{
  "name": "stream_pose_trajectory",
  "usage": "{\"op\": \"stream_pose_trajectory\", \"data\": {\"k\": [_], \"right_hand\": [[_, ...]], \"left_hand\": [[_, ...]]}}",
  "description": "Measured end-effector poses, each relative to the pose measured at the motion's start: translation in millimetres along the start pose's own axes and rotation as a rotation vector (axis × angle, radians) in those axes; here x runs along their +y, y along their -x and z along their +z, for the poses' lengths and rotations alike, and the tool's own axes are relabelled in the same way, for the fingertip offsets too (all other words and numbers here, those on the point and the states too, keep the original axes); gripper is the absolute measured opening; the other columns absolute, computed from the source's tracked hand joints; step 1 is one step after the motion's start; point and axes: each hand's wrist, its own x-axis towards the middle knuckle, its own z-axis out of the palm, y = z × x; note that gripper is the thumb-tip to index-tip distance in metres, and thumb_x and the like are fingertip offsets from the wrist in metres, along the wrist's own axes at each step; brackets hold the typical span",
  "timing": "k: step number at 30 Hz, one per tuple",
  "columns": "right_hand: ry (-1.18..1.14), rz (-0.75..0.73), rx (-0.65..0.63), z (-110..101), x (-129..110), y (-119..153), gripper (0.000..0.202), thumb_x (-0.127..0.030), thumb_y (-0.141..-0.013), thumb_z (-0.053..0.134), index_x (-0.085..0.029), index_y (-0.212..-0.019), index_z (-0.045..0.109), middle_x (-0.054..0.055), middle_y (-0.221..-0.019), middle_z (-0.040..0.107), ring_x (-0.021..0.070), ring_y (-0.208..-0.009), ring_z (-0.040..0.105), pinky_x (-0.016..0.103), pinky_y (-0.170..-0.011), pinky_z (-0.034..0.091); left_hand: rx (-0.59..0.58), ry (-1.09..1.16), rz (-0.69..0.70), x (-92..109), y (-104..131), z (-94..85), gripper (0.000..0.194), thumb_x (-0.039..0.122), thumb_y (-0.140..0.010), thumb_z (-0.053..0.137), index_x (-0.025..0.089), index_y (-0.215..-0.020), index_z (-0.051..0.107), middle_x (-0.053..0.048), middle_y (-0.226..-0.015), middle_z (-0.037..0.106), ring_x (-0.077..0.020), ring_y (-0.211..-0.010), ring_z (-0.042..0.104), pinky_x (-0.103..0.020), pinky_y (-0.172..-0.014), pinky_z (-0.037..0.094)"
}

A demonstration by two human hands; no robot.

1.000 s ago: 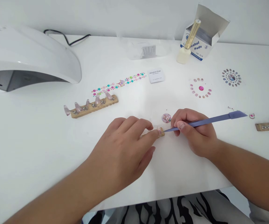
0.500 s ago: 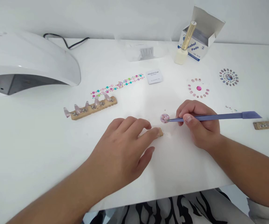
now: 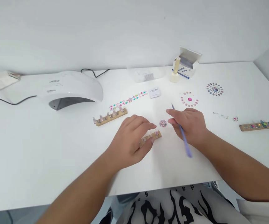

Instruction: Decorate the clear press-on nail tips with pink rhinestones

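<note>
My left hand point(image 3: 133, 138) is curved over a small wooden nail stand point(image 3: 158, 134), its thumb and fingers at the stand's edges. Small nail tips sit on that stand, partly hidden by the fingers. In my right hand point(image 3: 190, 124) is a purple tweezer-like tool point(image 3: 185, 141), its thin tip pointing up and away and its wide end toward the table's front edge. Between the hands lies a round pink glittery piece point(image 3: 162, 123). Beyond them is a white Alcohol Pad packet point(image 3: 154, 92).
A white lamp point(image 3: 76, 85) stands at the back left. Nearer are another nail stand point(image 3: 111, 117) and a flower strip point(image 3: 128, 100). Behind are a bottle point(image 3: 175, 73) and an open box point(image 3: 187, 67). Sticker rings point(image 3: 189, 99) and a decorated stand point(image 3: 255, 126) lie right.
The view has shifted and shows more table. The tool has left the round piece and swung from sideways to steeply slanted in my right hand. My left fingers uncover more of the small stand.
</note>
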Motion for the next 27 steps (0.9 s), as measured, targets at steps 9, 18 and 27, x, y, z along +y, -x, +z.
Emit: {"op": "stream_pose_trajectory", "data": {"k": [9, 18, 27], "right_hand": [[0.373, -0.131, 0.073, -2, -14, -3, 0.017, -0.011, -0.08, 0.048, -0.017, -0.075, 0.063, -0.005, -0.044, 0.039, 0.0109, -0.046, 0.027, 0.031, -0.056, 0.017], [0.286, -0.249, 0.158, 1, -8, 0, 0.035, -0.014, -0.09, 0.043, -0.009, -0.122, 0.055, -0.006, -0.052, 0.045, 0.0135, -0.05, 0.034, 0.033, -0.061, 0.021], [-0.156, -0.181, -0.442, 2, 15, 2, 0.033, -0.036, -0.079, 0.063, -0.014, -0.103, 0.064, 0.011, -0.103, 0.06, 0.025, -0.095, 0.048, 0.04, -0.086, 0.034]], "left_hand": [[-0.21, 0.609, -0.551, 47, -21, 4.2, 0.023, 0.037, -0.09, 0.051, 0.019, -0.078, 0.058, 0.005, -0.06, 0.044, -0.0092, -0.052, 0.037, -0.023, -0.048, 0.031], [-0.227, 0.7, -0.542, 48, -29, 5.9, 0.023, 0.027, -0.085, 0.056, 0.017, -0.065, 0.054, 0.005, -0.057, 0.047, -0.0081, -0.053, 0.042, -0.021, -0.05, 0.037], [0.177, 0.551, -0.393, -14, -2, 9.6, 0.019, 0.033, -0.08, 0.068, 0.015, -0.072, 0.069, -0.003, -0.059, 0.067, -0.0155, -0.056, 0.062, -0.026, -0.051, 0.05]]}}
